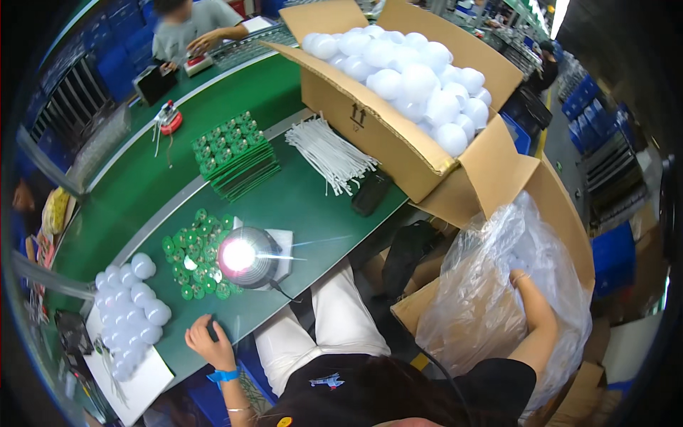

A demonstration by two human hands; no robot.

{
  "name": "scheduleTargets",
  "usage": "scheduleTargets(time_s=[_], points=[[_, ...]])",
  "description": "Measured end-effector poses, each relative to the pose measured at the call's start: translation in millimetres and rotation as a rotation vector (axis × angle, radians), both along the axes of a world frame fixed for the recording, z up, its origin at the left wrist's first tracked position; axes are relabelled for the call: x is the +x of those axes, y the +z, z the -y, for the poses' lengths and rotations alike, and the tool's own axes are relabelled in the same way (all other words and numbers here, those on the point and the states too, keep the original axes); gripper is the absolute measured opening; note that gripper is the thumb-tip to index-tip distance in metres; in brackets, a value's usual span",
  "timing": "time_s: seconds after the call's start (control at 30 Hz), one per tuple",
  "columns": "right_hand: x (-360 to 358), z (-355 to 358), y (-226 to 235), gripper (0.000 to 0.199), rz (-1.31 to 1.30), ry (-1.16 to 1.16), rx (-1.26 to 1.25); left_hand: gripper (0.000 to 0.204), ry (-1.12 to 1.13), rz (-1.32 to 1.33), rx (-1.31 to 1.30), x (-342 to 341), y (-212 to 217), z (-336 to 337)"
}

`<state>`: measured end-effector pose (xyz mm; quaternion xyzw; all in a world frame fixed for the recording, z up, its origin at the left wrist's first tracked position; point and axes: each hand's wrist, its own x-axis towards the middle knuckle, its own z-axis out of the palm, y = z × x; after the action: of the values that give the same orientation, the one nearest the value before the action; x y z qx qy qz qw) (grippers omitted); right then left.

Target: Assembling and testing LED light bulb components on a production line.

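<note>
My left hand [208, 343] rests at the near edge of the green table, its thumb apart from the loosely bent fingers; a dark patch between them is unclear. A blue band circles that wrist. My right hand [521, 278] reaches into a clear plastic bag [469, 285] in an open cardboard box [567, 213]; its fingertips are hidden. Pale rounded shapes show through the plastic. Nearest my left hand lie small round green circuit boards [186, 250], beside a glaring lit lamp [249, 257] on a white pad [283, 249].
White bulb covers [131, 309] cluster at the left. Panels of circuit boards [238, 160] stand stacked behind the lamp, near white cables [329, 153] and a black object [371, 193]. A carton [370, 135] heaped with white domes [416, 78] stands back right. Another person [192, 32] works across.
</note>
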<state>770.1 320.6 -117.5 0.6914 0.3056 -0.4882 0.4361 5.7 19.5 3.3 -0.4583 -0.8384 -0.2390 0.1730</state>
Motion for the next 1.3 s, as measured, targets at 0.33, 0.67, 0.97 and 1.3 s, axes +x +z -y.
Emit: scheduleTargets(time_s=[0.33,0.67,0.97,1.3], points=[[27,-107,25,0.06,-0.099,0.053,0.413,0.011,0.078,-0.023,0.021,3,-1,14],[-41,-100,51,0.067,-0.185,-0.072,0.78,0.009,0.08,-0.008,0.028,3,-2,15],[-59,-28,63,0.073,-0.194,-0.281,1.125,0.016,0.058,0.021,0.092,5,2,23],[-19,50,149,0.057,-0.61,-1.104,1.353,0.02,-0.293,0.428,0.451,72,11,-5]])
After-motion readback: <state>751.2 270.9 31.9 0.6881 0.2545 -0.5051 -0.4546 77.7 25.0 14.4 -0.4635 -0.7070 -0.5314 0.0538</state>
